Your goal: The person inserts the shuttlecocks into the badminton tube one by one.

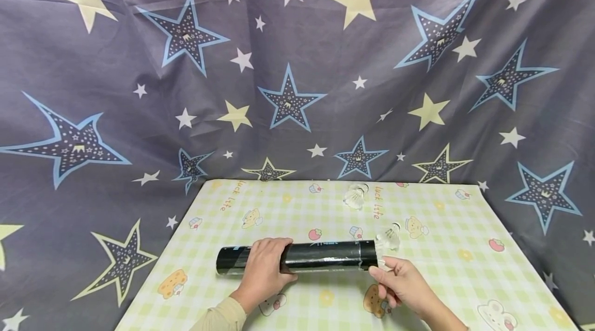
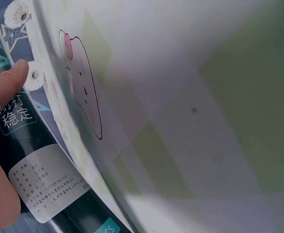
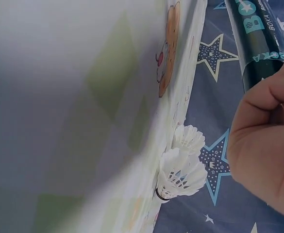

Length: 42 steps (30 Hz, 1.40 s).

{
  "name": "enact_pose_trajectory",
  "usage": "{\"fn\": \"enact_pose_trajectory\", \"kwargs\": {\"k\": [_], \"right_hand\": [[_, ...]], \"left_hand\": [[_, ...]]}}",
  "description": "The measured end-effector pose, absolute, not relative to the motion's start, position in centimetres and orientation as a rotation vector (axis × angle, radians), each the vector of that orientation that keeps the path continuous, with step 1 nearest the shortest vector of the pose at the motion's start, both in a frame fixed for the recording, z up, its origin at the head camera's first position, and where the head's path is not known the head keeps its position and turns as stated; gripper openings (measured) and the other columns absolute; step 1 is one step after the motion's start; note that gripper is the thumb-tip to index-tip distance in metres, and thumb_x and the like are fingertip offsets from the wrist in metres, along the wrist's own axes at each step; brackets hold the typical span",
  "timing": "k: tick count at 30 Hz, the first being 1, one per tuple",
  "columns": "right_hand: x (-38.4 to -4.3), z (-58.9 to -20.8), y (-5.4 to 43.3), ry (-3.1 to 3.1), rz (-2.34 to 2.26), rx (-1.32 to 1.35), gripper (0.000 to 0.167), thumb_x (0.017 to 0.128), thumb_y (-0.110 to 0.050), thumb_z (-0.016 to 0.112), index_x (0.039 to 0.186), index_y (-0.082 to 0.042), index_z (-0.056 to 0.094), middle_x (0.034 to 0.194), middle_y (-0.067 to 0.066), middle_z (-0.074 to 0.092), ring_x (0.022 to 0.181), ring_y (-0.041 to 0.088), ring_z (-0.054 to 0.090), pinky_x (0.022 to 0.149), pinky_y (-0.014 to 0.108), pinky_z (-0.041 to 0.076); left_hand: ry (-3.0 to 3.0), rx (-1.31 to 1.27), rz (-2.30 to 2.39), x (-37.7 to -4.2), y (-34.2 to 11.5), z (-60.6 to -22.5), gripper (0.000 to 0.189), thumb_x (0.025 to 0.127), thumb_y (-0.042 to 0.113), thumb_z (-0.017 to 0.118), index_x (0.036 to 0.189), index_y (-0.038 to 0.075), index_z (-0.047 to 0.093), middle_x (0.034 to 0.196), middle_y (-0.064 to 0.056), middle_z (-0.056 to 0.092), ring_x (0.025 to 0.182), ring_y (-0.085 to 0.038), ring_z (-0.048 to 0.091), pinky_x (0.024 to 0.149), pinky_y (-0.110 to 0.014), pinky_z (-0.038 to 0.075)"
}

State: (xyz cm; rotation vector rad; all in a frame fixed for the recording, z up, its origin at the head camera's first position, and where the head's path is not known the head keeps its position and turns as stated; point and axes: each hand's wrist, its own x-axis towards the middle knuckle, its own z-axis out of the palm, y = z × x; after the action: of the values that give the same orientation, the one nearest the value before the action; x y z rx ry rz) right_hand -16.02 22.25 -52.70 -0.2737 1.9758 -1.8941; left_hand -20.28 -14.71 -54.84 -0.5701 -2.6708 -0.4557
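A black shuttlecock tube point(image 1: 325, 257) lies sideways over the table, its printed label point(image 2: 49, 182) visible in the left wrist view. My left hand point(image 1: 267, 269) grips it left of the middle, thumb on the near side. At the tube's right end, my right hand point(image 1: 402, 282) pinches a small white feathery edge point(image 1: 381, 263), seemingly a shuttlecock at the mouth; most of it is hidden by tube and fingers. Just behind that end lies a white shuttlecock point(image 1: 388, 237). Another shuttlecock point(image 1: 356, 196) lies farther back. In the right wrist view, my right hand point(image 3: 265, 141) hides its own fingertips.
A green-and-white checked cloth point(image 1: 288, 217) with cartoon prints covers the table. Behind the table's back edge and along its sides hangs a dark grey curtain point(image 1: 307, 36) patterned with stars.
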Motion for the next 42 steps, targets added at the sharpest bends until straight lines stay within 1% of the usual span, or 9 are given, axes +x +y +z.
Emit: {"fn": "enact_pose_trajectory", "kwargs": {"k": [6,13,18,22,25,30,35,40,42], "right_hand": [[-16.0,-52.5,22.2,1.933,-1.873,-0.362,0.045,0.113,-0.024,0.055,0.148,0.004,0.055,0.062,-0.006,0.069,0.042,0.002,0.056,0.042,0.022,0.032],[-16.1,-52.5,21.9,1.880,-1.851,-0.442,0.047,0.114,-0.021,0.053,0.152,0.007,0.051,0.062,-0.006,0.069,0.043,0.001,0.057,0.039,0.039,0.020],[-16.1,-52.8,21.4,1.836,-1.848,-0.489,0.042,0.114,-0.019,0.053,0.142,0.012,0.053,0.063,-0.008,0.070,0.044,0.000,0.058,0.040,0.040,0.020],[-16.1,-52.8,21.1,1.866,-1.849,-0.481,0.032,0.113,-0.019,0.055,0.130,0.007,0.060,0.064,-0.007,0.071,0.044,0.000,0.058,0.041,0.044,0.020],[-16.1,-52.5,21.2,1.915,-1.830,-0.429,0.038,0.112,-0.022,0.058,0.138,0.005,0.060,0.066,-0.006,0.072,0.044,0.001,0.058,0.039,0.034,0.025],[-16.2,-52.0,22.4,2.046,-1.776,-0.300,0.057,0.108,-0.025,0.066,0.154,0.003,0.050,0.073,0.001,0.074,0.046,0.003,0.056,0.045,0.019,0.044],[-17.0,-51.9,24.4,2.493,-1.564,-0.263,0.053,0.104,-0.027,0.072,0.147,0.001,0.060,0.085,0.013,0.075,0.052,0.007,0.058,0.048,0.022,0.050],[-18.0,-52.2,26.0,3.084,-0.963,-0.219,0.043,0.099,-0.031,0.077,0.138,-0.013,0.072,0.095,0.001,0.079,0.058,0.005,0.056,0.053,0.027,0.047],[-18.5,-52.4,26.5,3.217,-0.745,-0.227,0.041,0.098,-0.032,0.079,0.135,-0.017,0.074,0.100,0.000,0.080,0.065,0.009,0.062,0.057,0.032,0.050]], "left_hand": [[-2.660,-0.572,-0.451,-20.2,-14.7,-54.7,0.089,0.060,0.046,0.105,0.137,0.022,0.066,0.129,0.004,0.074,0.118,-0.021,0.066,0.108,-0.048,0.048],[-2.649,-0.583,-0.456,-20.2,-14.6,-54.6,0.089,0.059,0.044,0.106,0.136,0.022,0.066,0.128,0.004,0.074,0.118,-0.021,0.066,0.108,-0.048,0.049],[-2.639,-0.603,-0.448,-20.2,-14.5,-54.7,0.089,0.059,0.045,0.106,0.136,0.023,0.066,0.128,0.005,0.074,0.118,-0.020,0.066,0.108,-0.047,0.049],[-2.641,-0.603,-0.440,-20.2,-14.6,-54.9,0.089,0.060,0.047,0.105,0.137,0.024,0.065,0.129,0.005,0.074,0.118,-0.020,0.066,0.109,-0.047,0.049],[-2.638,-0.599,-0.437,-20.2,-14.7,-55.1,0.089,0.061,0.049,0.105,0.137,0.024,0.065,0.129,0.005,0.074,0.118,-0.020,0.066,0.109,-0.048,0.049],[-2.628,-0.582,-0.425,-20.3,-15.0,-55.3,0.089,0.060,0.049,0.105,0.136,0.023,0.066,0.128,0.006,0.075,0.118,-0.019,0.066,0.109,-0.047,0.049],[-2.633,-0.570,-0.430,-20.4,-15.3,-55.2,0.088,0.060,0.047,0.105,0.135,0.021,0.067,0.127,0.005,0.075,0.117,-0.020,0.067,0.109,-0.047,0.049],[-2.634,-0.578,-0.433,-20.3,-15.4,-55.3,0.088,0.059,0.046,0.106,0.134,0.021,0.066,0.127,0.004,0.075,0.116,-0.021,0.066,0.108,-0.047,0.049],[-2.634,-0.581,-0.431,-20.3,-15.4,-55.3,0.089,0.059,0.046,0.106,0.134,0.021,0.066,0.127,0.004,0.075,0.116,-0.021,0.066,0.108,-0.047,0.049]]}}
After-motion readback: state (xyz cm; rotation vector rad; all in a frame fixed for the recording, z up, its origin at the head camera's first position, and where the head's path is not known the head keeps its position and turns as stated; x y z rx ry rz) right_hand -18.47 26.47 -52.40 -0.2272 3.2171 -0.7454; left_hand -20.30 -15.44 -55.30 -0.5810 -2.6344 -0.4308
